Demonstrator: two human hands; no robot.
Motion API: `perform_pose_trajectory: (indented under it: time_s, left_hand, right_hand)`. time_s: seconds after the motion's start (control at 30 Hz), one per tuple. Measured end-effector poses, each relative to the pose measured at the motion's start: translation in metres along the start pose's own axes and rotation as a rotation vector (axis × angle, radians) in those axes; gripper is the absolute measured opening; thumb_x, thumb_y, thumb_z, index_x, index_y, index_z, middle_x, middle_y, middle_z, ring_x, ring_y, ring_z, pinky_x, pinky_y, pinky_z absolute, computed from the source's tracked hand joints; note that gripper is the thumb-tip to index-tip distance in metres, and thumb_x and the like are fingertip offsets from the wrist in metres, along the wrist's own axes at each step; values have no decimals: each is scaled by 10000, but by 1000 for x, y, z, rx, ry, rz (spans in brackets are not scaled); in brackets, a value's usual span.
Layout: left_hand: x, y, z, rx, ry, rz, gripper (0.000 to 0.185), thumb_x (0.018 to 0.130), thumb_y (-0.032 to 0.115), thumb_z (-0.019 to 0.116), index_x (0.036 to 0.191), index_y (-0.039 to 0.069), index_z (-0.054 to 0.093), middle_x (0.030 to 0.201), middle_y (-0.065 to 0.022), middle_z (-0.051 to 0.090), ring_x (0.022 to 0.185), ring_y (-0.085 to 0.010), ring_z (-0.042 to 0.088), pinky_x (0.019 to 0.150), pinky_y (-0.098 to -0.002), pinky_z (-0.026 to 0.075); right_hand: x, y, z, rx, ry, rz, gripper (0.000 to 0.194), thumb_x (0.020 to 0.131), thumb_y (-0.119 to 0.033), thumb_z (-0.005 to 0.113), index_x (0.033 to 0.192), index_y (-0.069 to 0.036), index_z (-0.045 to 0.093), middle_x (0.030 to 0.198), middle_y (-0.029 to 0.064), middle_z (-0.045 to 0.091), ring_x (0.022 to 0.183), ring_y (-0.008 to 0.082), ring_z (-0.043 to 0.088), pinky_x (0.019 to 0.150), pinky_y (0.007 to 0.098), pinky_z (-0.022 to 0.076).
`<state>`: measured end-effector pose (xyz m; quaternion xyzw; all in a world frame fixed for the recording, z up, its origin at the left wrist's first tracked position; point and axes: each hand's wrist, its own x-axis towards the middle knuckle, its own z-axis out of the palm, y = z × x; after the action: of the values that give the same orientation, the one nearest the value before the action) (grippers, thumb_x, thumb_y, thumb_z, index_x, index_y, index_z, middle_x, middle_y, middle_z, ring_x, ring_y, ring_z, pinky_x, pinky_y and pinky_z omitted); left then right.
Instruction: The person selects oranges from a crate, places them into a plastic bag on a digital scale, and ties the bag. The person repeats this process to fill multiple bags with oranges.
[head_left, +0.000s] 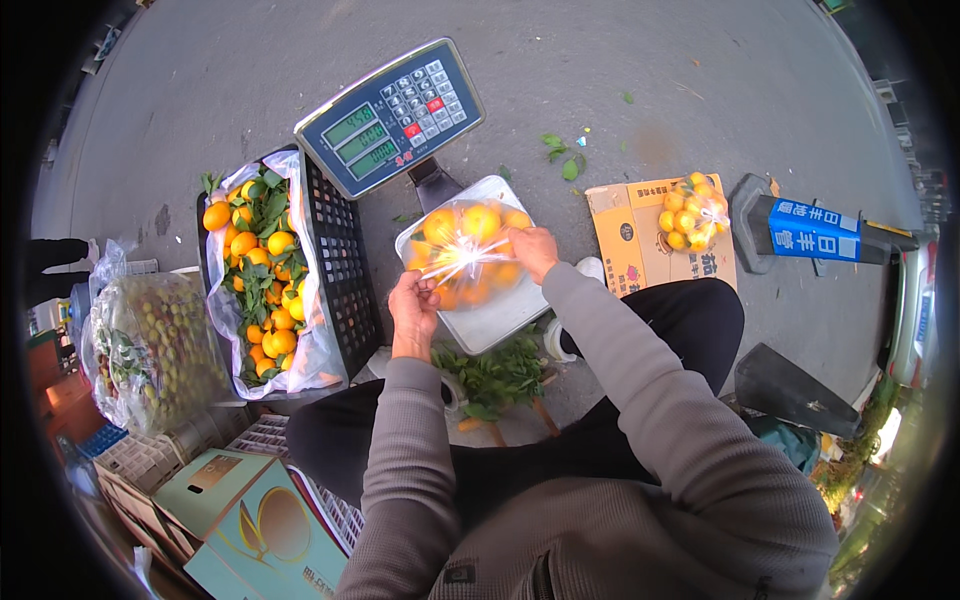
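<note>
A clear plastic bag of oranges (480, 225) rests on the metal pan of a digital price scale (491, 319). The bag's top is gathered into a tight twist at its middle. At the bag's near left side, my left hand (414, 309) pinches a strand of the plastic between thumb and fingers. My right hand (534, 251) grips plastic at the bag's right side, its fingertips partly hidden. The scale's keypad and display panel (390, 116) tilts up beyond the pan.
To the left stands a black crate (341, 255) of leafy oranges, beside a plastic-covered load of small greenish fruit (169, 337). Another bag of oranges (686, 214) sits on flattened cardboard (637, 274) at right. Cut leaves (495, 379) lie between my feet; a green carton (262, 525) is lower left.
</note>
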<state>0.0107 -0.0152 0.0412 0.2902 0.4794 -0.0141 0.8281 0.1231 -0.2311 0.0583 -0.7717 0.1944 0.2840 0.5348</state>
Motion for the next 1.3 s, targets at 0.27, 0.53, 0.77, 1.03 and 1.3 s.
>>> perform_pose_trajectory:
  time_s: [0.27, 0.53, 0.77, 1.03, 1.3]
  left_hand:
    - [-27, 12, 35, 978, -145, 320, 348, 922, 372, 726, 745, 79, 666, 609, 19, 489, 514, -92, 407, 469, -275, 305]
    - [-5, 12, 6, 357, 42, 49, 151, 852, 119, 662, 739, 71, 573, 558, 34, 412, 443, -101, 364, 444, -284, 279]
    - [25, 1, -13, -34, 129, -180, 245, 862, 149, 623, 668, 139, 474, 512, 38, 275, 453, -132, 295, 501, -308, 297]
    - [11, 11, -4, -109, -36, -94, 233, 957, 262, 570, 750, 159, 544, 583, 20, 463, 614, -175, 514, 770, -371, 454]
    - [-13, 47, 51, 266, -523, 22, 263, 960, 107, 544, 1127, -44, 680, 1189, -179, 707, 880, -267, 703, 936, -390, 539]
  right_hand:
    - [-8, -26, -7, 777, -121, 212, 99, 896, -162, 604, 883, -64, 593, 848, 74, 655, 750, 219, 648, 641, 416, 547]
    - [34, -6, -6, 1165, 83, 714, 258, 923, -138, 519, 668, -131, 483, 883, 40, 688, 864, 222, 615, 862, 457, 469]
    - [63, 11, -22, 1157, 91, 767, 237, 924, -129, 477, 688, -128, 471, 899, 21, 679, 918, 193, 606, 878, 481, 456]
    - [57, 7, -19, 1121, 120, 698, 186, 965, -219, 511, 815, -124, 569, 994, 31, 716, 910, 189, 611, 884, 410, 464]
    - [5, -65, -1, 300, -593, -72, 451, 908, 21, 498, 1340, -14, 621, 1187, 46, 661, 927, 119, 627, 788, 273, 526]
